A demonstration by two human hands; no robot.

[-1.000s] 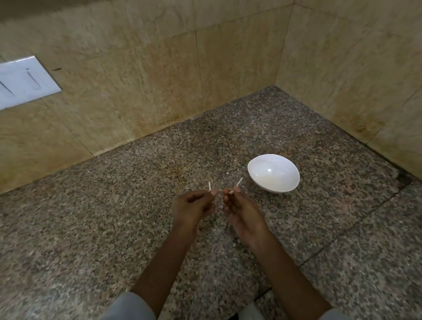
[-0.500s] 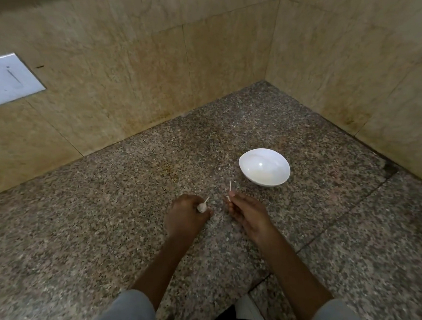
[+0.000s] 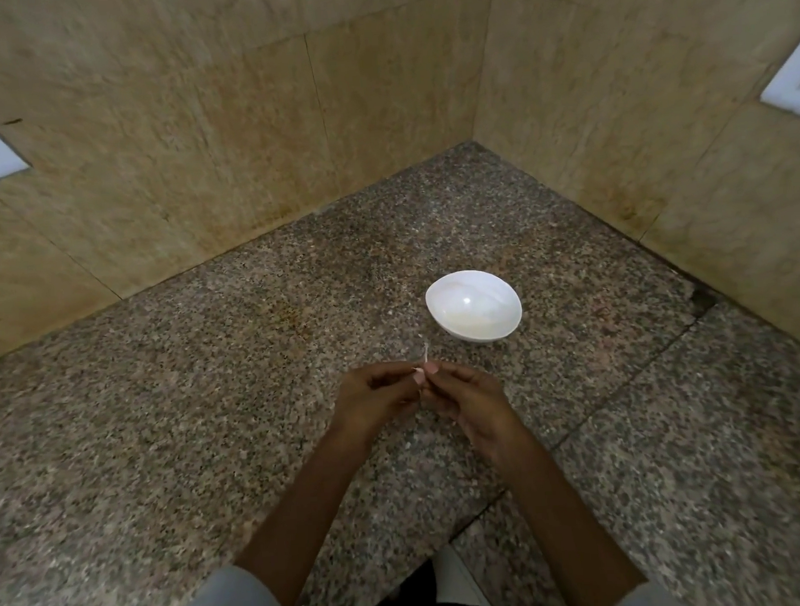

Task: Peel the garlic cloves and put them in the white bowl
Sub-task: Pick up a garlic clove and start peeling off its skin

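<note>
Speckled granite bench (image 3: 209,405) is bounded by beige tiled walls (image 3: 194,128). A garlic clove (image 3: 419,372) is pinched between the left hand (image 3: 375,396) and the right hand (image 3: 468,396), both curled around it, near the white bowl (image 3: 476,333).

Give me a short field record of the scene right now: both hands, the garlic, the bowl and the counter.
left hand: pinches a garlic clove at the fingertips
right hand: pinches the same clove from the other side
thin strip: pale, sticks up from the clove
white bowl: stands on the counter beyond the hands, a little to the right; looks empty
counter: speckled granite, tiled walls behind
progress: clove not yet in the bowl
</note>
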